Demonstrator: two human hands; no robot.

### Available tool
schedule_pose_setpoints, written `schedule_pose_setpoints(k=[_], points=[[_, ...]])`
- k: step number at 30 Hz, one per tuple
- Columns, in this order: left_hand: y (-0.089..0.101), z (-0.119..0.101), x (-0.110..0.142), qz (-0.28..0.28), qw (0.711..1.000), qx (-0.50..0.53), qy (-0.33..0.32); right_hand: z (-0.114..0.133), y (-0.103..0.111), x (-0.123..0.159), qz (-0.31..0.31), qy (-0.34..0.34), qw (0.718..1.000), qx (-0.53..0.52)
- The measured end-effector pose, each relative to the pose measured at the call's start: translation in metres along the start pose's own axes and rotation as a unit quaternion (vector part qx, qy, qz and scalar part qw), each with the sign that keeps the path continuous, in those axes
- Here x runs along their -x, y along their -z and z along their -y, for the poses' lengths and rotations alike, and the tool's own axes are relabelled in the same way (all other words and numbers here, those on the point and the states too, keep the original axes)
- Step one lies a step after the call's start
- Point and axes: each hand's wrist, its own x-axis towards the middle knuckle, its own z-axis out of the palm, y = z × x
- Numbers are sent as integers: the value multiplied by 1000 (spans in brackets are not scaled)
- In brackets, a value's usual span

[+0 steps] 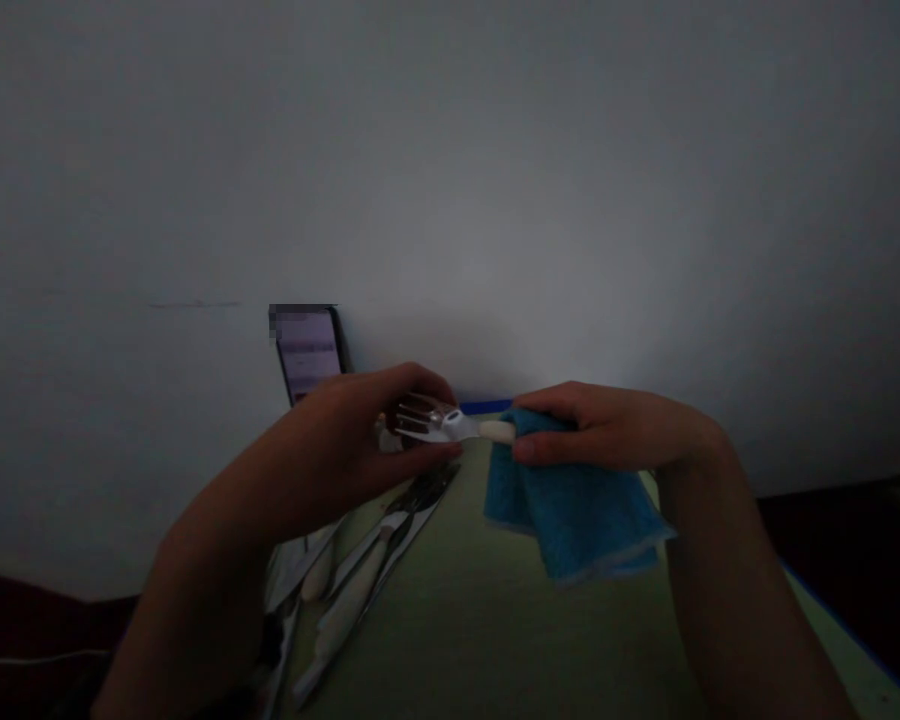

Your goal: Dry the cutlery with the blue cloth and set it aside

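A fork (pixel 461 427) with a pale handle and shiny tines is held level between my two hands, above the table. My left hand (pixel 352 430) curls around its tined end, thumb below and fingers above; the exact contact is dim. In my right hand (pixel 615 425) a folded blue cloth (pixel 581 520) is pinched around the end of the fork's handle, its loose part hanging down. Under and beside my left forearm lies a pile of cutlery (pixel 352 600) with pale handles, partly hidden by that arm.
A phone (pixel 311 350) with a lit screen leans against the pale wall (pixel 495 200) behind my left hand. The greenish table (pixel 510 630) has a blue edge and meets the wall. Dark red areas show at both sides, and the light is low.
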Motion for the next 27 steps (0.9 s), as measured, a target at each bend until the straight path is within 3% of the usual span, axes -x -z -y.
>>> schedule_pose_setpoints(k=[27], points=[[1, -8, -4, 20, 1000, -16, 3, -2, 0, -1, 2, -7, 1000, 19]])
